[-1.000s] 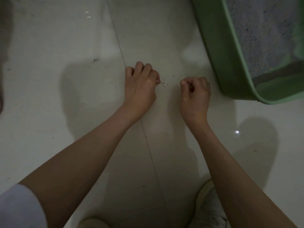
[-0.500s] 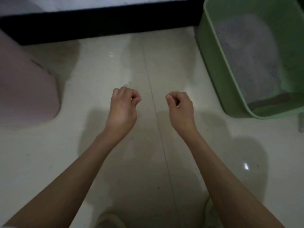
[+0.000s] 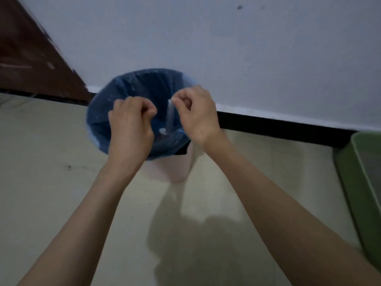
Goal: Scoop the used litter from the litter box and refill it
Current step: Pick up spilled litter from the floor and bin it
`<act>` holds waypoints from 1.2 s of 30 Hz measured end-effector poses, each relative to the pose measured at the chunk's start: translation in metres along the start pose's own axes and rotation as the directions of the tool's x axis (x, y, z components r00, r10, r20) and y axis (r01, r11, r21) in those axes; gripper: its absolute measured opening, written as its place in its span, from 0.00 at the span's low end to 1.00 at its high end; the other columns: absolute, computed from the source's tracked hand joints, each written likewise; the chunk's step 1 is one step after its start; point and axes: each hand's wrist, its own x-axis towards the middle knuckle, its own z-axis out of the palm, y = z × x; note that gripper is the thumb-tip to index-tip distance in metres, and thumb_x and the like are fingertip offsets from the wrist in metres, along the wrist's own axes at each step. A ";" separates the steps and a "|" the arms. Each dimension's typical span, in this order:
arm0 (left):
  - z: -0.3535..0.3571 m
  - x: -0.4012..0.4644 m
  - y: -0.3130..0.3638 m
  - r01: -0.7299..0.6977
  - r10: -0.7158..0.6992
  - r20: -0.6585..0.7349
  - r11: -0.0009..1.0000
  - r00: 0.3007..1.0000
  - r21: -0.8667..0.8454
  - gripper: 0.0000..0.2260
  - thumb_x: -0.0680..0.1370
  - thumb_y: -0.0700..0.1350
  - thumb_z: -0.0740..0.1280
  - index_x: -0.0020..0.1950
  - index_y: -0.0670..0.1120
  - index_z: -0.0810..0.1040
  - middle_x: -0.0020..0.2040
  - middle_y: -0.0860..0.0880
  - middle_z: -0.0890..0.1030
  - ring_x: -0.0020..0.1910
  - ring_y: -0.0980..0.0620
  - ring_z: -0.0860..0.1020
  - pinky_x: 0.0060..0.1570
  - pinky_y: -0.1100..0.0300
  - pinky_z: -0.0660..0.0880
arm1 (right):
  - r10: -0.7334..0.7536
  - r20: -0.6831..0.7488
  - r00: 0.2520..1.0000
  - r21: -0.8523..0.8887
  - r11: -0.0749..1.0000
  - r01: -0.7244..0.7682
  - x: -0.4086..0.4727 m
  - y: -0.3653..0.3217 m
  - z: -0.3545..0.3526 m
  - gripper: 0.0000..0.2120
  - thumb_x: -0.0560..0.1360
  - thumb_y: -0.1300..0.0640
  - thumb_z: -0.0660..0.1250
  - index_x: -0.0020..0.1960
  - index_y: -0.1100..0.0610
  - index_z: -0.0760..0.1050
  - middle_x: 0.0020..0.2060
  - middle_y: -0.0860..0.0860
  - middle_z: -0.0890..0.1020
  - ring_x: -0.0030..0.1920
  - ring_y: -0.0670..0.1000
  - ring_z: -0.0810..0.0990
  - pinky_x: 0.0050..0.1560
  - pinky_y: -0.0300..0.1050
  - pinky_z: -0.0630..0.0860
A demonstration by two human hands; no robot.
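2 hands hang over a pale pink bin [image 3: 179,166] lined with a blue bag [image 3: 132,89], which stands on the cream floor [image 3: 41,182] against the white wall [image 3: 226,48]. The litter box [image 3: 362,182] is a green plastic tray; only its left wall and rim show, well to the right of the bin at the frame's edge, with a strip of grey litter [image 3: 373,159] inside. It sits on the floor just in front of the black baseboard [image 3: 278,126].

The left hand [image 3: 129,129] is above the near left part of the bin's mouth, back of the hand up, its fingers [image 3: 144,108] curled in with the thumb tip meeting the fingertips in a narrow pinch; whether any grains lie between them cannot be told. The right hand [image 3: 198,114] is above the bin's right rim, its fingers likewise curled tight to the thumb, and what they hold, if anything, is too small to see. Both forearms are bare and reach forward from the lower corners. Inside the bag, between the 2 hands, a pale upright stick-like object [image 3: 170,116] and a small white piece [image 3: 162,131] are visible. A dark brown door [image 3: 31,54] stands left of the bin.
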 end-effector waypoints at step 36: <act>0.295 -0.217 0.096 -0.498 0.455 0.731 0.848 0.509 -0.181 0.22 0.80 0.45 0.48 0.70 0.38 0.66 0.71 0.42 0.68 0.72 0.42 0.61 0.70 0.47 0.50 | 0.557 -0.105 0.824 -0.800 0.445 -0.403 -0.287 0.328 -0.092 0.29 0.77 0.37 0.48 0.73 0.49 0.61 0.73 0.56 0.63 0.74 0.60 0.59 0.70 0.64 0.50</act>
